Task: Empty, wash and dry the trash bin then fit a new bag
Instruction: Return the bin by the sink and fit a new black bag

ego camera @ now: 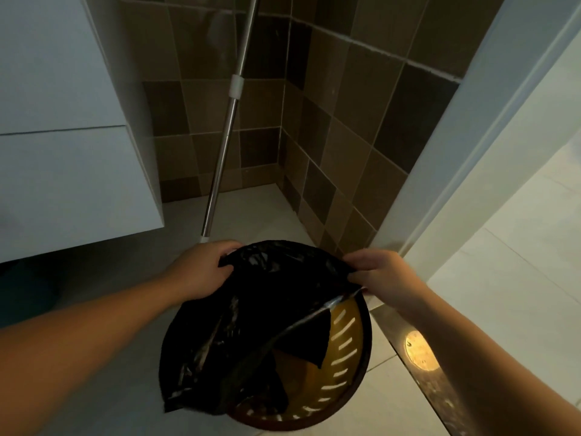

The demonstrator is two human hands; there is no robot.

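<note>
both hands, the left hand (201, 268) and right hand (382, 272), pinch the crinkly black plastic bag (251, 325) over the round yellow slotted bin (347, 344), seemingly fitting it; next, stretch its mouth around the rim.

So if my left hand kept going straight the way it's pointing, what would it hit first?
The left hand, gripping the black trash bag at the bin's far rim, points forward and slightly right. Probably it would meet the metal mop handle standing just beyond, then the tiled wall; depth is unclear.

The black bag (251, 325) hides most of the bin's (345, 350) inside.
</note>
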